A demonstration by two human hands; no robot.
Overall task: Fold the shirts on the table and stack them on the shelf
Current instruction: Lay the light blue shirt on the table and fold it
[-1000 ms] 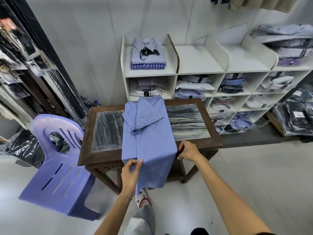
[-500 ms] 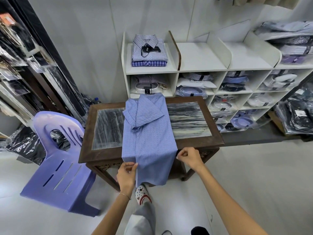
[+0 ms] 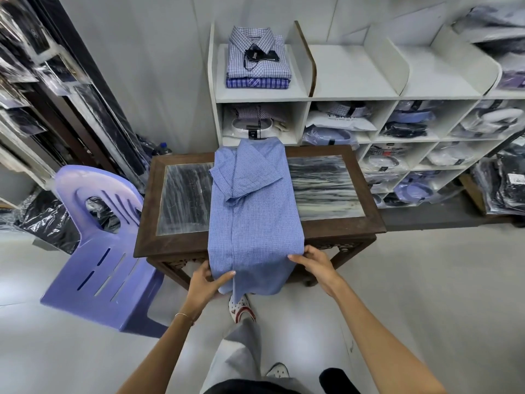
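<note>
A light blue checked shirt lies lengthwise across the dark wooden table, sleeves folded in over its back, its lower part hanging over the near edge. My left hand grips the hanging hem at its left corner, thumb on top of the cloth. My right hand pinches the shirt's right edge just below the table edge. Behind the table stands a white shelf; two folded checked shirts are stacked in its top left compartment.
A purple plastic chair stands close to the table's left side. Lower shelf compartments hold bagged shirts. Dark bagged garments hang on the left. More bagged clothes lie at the right. My feet are under the table's near edge.
Both hands have slid lower along the hanging part of the shirt and taken hold of its two sides. The shirt on the table has not shifted.
</note>
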